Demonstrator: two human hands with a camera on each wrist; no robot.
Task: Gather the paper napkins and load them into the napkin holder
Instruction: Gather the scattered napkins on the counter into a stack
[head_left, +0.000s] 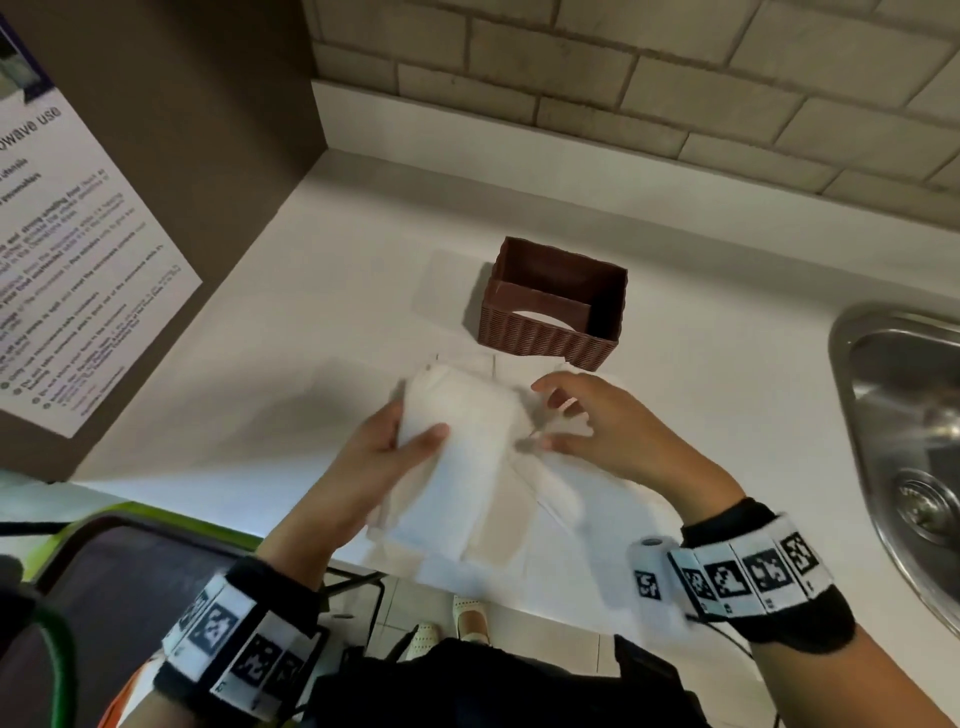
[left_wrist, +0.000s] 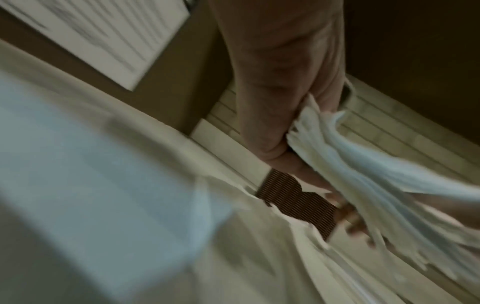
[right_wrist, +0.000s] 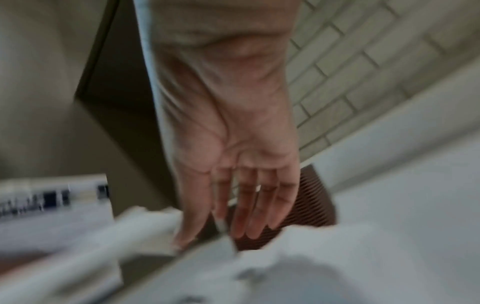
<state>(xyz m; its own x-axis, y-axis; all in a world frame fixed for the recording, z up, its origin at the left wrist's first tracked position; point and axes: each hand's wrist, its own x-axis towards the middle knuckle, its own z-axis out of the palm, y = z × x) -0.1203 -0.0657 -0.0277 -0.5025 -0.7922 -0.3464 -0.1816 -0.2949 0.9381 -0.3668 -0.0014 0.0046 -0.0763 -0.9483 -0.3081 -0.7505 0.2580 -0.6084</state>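
A stack of white paper napkins (head_left: 457, 457) is gripped by the left hand (head_left: 384, 457), thumb curled over its top face, just in front of the brown ribbed napkin holder (head_left: 556, 306), which is seen open-topped on the white countertop (head_left: 322, 312). The right hand (head_left: 608, 426) is held with fingers loosely spread beside the stack, above loose napkins (head_left: 587, 499) lying flat before the holder. A steel sink (head_left: 904, 441) is set well right of the holder.
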